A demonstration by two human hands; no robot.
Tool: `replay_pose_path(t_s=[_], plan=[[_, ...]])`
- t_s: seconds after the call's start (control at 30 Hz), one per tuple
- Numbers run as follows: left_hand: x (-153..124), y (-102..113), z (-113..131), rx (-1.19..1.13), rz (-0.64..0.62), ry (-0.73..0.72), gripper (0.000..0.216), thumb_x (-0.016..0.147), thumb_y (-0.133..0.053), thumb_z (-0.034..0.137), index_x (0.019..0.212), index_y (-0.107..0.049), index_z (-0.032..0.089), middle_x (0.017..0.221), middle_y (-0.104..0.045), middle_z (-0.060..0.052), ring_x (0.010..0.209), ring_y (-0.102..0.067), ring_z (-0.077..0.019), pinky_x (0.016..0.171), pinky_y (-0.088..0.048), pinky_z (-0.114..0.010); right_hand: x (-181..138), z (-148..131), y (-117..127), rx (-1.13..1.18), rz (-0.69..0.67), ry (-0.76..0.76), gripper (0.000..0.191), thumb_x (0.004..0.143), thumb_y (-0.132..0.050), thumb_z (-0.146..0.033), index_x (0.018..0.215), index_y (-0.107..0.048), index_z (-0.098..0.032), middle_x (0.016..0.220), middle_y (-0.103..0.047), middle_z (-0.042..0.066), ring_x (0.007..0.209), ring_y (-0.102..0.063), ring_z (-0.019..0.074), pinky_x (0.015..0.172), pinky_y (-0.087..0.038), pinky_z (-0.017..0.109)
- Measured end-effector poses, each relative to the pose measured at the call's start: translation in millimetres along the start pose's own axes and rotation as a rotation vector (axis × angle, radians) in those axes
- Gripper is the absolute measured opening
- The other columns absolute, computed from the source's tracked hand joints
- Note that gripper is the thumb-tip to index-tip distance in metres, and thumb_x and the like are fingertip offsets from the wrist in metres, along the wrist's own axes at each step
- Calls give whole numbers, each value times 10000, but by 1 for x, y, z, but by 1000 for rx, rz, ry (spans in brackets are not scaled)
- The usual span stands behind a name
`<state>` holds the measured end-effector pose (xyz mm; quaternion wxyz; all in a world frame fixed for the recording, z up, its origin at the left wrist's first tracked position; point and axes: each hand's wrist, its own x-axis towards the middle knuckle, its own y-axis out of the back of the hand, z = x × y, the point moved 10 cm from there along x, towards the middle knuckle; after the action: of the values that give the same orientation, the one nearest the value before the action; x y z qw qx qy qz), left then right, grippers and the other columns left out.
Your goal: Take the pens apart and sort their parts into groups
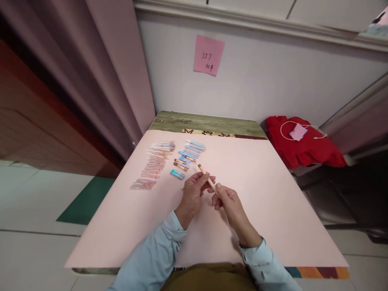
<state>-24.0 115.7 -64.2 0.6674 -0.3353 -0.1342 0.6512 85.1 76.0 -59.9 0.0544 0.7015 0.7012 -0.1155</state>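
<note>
A cream-coloured pen (210, 182) with a brown end is held slantwise above the table by both hands. My left hand (192, 193) pinches it near the brown end, between thumb and fingers. Lower down the barrel, my right hand (232, 204) is closed around the other end. Just left of the hands lie short brown-and-cream pieces (181, 165) and a turquoise piece (177, 174), perhaps caps. Beyond them is a row of blue pens (194, 146). Farther left is a column of clear and pinkish pens or sticks (153, 167), too small to tell exactly.
Pink paper (273, 226) covers most of the table, whose green wood-look far edge (209, 121) meets a white wall. A pink note (209, 55) is stuck there. At the right, red cloth (303, 149) with a white cord lies over a seat. A curtain (121, 72) hangs at the left.
</note>
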Motion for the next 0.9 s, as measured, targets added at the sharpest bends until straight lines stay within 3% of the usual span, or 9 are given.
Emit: replay_pose_path(t_s=[0.17,0.3,0.4,0.6,0.77,0.9], plan=[[1,2,-4,-7,15,-9,335,705,-822,383,902,-718,134,826,-749,-84,652,-652,-137,657,-507,-263,-6,-22,7,-356,105,208,430,908,-530,-565,861,-696,-172,566,-601,-6,487,-525,126,513,-411,231],[3,-2,-12,6,-40,26,274,681,-833,361,784,-738,126,812,-743,-84,728,-672,-165,694,-516,-269,-20,-43,11,-749,314,415,387,938,-508,-516,926,-717,-191,576,-620,-7,496,-543,122,527,-366,223],[3,0,-13,39,-44,17,225,689,-824,331,749,-753,126,782,-734,-68,710,-652,-143,708,-506,-251,-27,-49,7,-922,395,517,390,961,-468,-483,965,-727,-191,591,-645,8,506,-568,129,534,-351,226],[3,-4,-8,128,-92,0,243,735,-785,355,759,-765,114,749,-721,-68,707,-634,-147,745,-507,-273,-17,-35,6,-717,219,381,400,969,-452,-474,990,-730,-188,573,-614,-1,495,-543,121,535,-377,212],[3,-7,-9,155,-138,7,273,764,-756,390,773,-758,118,718,-703,-58,638,-607,-139,636,-487,-265,-9,-21,4,-371,68,248,411,943,-502,-518,851,-705,-174,521,-508,-34,470,-453,107,490,-362,215],[2,-6,-10,184,-110,-2,284,746,-766,407,757,-747,123,763,-721,-63,615,-591,-122,593,-466,-248,-7,-15,0,-242,36,190,395,926,-541,-523,821,-684,-169,489,-496,-47,435,-434,95,461,-350,210]])
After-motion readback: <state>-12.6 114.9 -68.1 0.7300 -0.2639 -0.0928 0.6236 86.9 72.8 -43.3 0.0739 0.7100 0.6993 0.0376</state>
